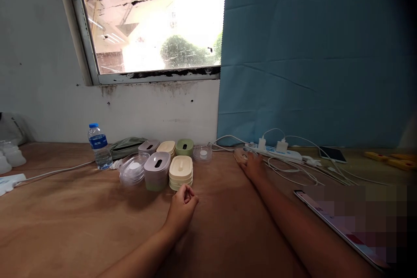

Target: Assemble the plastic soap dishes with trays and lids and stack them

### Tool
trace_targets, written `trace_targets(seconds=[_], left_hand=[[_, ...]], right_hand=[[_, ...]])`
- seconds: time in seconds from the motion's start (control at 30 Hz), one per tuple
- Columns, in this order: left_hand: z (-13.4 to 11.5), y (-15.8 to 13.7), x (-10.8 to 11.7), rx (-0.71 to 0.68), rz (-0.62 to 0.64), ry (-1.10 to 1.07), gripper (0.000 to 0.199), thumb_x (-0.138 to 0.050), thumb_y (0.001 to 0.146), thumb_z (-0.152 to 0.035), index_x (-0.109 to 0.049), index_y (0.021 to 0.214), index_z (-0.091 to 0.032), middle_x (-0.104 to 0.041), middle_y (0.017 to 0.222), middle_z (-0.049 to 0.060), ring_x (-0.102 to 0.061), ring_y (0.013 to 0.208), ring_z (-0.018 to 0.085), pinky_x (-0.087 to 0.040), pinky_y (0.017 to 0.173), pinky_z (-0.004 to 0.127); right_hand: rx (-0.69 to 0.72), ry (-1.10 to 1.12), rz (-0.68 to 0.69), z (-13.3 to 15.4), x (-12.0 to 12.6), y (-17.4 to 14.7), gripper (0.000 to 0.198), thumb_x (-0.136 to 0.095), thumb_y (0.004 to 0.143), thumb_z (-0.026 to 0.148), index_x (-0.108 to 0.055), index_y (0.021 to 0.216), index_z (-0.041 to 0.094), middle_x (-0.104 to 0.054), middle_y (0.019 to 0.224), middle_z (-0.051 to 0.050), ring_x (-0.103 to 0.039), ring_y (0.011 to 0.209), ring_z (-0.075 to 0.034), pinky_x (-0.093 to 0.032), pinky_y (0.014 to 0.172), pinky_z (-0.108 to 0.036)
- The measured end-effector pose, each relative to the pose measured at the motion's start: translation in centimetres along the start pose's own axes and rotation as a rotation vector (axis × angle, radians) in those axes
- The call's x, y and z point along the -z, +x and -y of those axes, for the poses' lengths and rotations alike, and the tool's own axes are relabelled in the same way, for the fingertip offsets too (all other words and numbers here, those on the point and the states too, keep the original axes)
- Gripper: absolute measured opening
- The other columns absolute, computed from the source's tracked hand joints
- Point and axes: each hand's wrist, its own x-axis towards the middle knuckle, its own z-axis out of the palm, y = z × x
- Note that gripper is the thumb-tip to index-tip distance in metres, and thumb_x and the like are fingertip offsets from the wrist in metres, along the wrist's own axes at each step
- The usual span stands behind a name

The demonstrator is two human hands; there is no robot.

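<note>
My left hand (184,203) is closed over the table, fingers curled, with nothing visible in them. Just beyond it stands a cream lidded container (181,173), which looks like stacked layers. Beside that is a lilac container (157,171) with a dark oval slot in its lid. My right hand (253,166) reaches far forward, its fingers on a small tan rounded object (240,155) whose kind I cannot make out. Behind the front pair stand another lilac container (149,146), a cream one (166,147) and a green one (184,147).
Clear plastic tubs (133,168) and a clear round dish (202,153) flank the containers. A water bottle (99,147) and green pouch (127,147) stand left. A power strip (282,153) with tangled cables, a phone (332,154) and a tablet (339,226) lie right.
</note>
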Motion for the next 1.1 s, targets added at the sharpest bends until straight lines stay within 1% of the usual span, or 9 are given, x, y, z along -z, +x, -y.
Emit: trace_targets(seconds=[0.2,0.27,0.33,0.47,0.57,0.67,0.8,0.97,1.1], left_hand=[[-0.1,-0.2,-0.2,0.018,0.022,-0.004,0.009,-0.048,0.068,-0.018,-0.039,0.067,-0.018,-0.026,0.051,-0.009,-0.025,0.050,0.008,-0.022,0.048,0.019],[-0.1,-0.2,-0.3,0.013,0.026,0.003,0.008,-0.047,0.068,-0.019,-0.039,0.067,-0.018,-0.026,0.051,-0.009,-0.025,0.050,0.008,-0.022,0.048,0.019],[-0.1,-0.2,-0.2,-0.014,0.021,0.038,0.007,-0.046,0.069,-0.019,-0.039,0.068,-0.018,-0.026,0.051,-0.008,-0.026,0.049,0.008,-0.022,0.048,0.019],[-0.5,-0.1,0.6,-0.216,-0.004,0.229,0.003,-0.046,0.071,-0.019,-0.042,0.072,-0.018,-0.037,0.056,-0.006,-0.035,0.053,0.009,-0.027,0.051,0.021],[-0.8,0.3,1.7,-0.427,-0.066,0.426,0.003,-0.046,0.072,-0.017,-0.046,0.075,-0.018,-0.046,0.065,-0.001,-0.043,0.062,0.013,-0.033,0.060,0.024],[-0.5,1.1,3.1,-0.585,-0.111,0.577,0.007,-0.045,0.072,-0.014,-0.048,0.076,-0.018,-0.050,0.073,0.003,-0.046,0.073,0.017,-0.036,0.071,0.029],[0.7,2.5,4.3,-0.717,-0.064,0.616,0.019,-0.042,0.073,-0.008,-0.051,0.085,-0.018,-0.053,0.090,0.006,-0.048,0.088,0.018,-0.037,0.083,0.033],[1.6,3.7,4.4,-0.731,-0.022,0.633,0.027,-0.039,0.077,-0.007,-0.049,0.100,-0.017,-0.050,0.110,0.009,-0.044,0.106,0.019,-0.034,0.094,0.035],[2.2,4.2,4.3,-0.693,-0.033,0.607,0.030,-0.034,0.081,-0.007,-0.047,0.107,-0.014,-0.053,0.109,0.011,-0.045,0.105,0.020,-0.035,0.094,0.038]], right_hand=[[0.031,-0.035,-0.043,-0.3,-0.2,0.9,0.056,-0.057,0.071,0.035,-0.042,0.118,0.009,-0.037,0.120,-0.025,-0.041,0.108,-0.041,-0.035,0.083,-0.051],[0.115,-0.033,-0.072,0.3,0.0,0.7,0.058,-0.056,0.071,0.033,-0.039,0.120,0.007,-0.033,0.125,-0.026,-0.032,0.115,-0.042,-0.028,0.088,-0.054],[0.257,-0.016,-0.069,1.7,0.3,0.4,0.057,-0.055,0.072,0.032,-0.038,0.121,0.009,-0.032,0.127,-0.023,-0.028,0.119,-0.038,-0.025,0.093,-0.051],[0.539,0.047,0.000,6.6,0.3,-0.7,0.049,-0.052,0.074,0.035,-0.043,0.119,0.017,-0.042,0.121,-0.013,-0.042,0.111,-0.026,-0.033,0.092,-0.038],[0.639,0.078,0.044,10.3,-0.1,-1.8,0.035,-0.049,0.077,0.039,-0.053,0.107,0.020,-0.048,0.116,-0.009,-0.046,0.104,-0.023,-0.036,0.089,-0.034],[0.661,0.076,0.082,12.4,-0.5,-2.5,0.025,-0.045,0.081,0.034,-0.061,0.093,0.019,-0.055,0.104,-0.010,-0.048,0.097,-0.024,-0.035,0.085,-0.036],[0.641,0.063,0.104,12.7,-0.8,-2.5,0.020,-0.045,0.082,0.027,-0.063,0.087,0.020,-0.056,0.102,-0.009,-0.045,0.096,-0.026,-0.032,0.084,-0.038],[0.602,0.060,0.124,12.2,-1.0,-2.3,0.020,-0.045,0.082,0.028,-0.063,0.091,0.022,-0.056,0.100,-0.008,-0.045,0.094,-0.025,-0.031,0.081,-0.037],[0.602,0.079,0.103,12.8,-0.2,-1.9,0.027,-0.045,0.082,0.027,-0.057,0.104,0.017,-0.054,0.104,-0.011,-0.044,0.096,-0.026,-0.030,0.083,-0.036]])
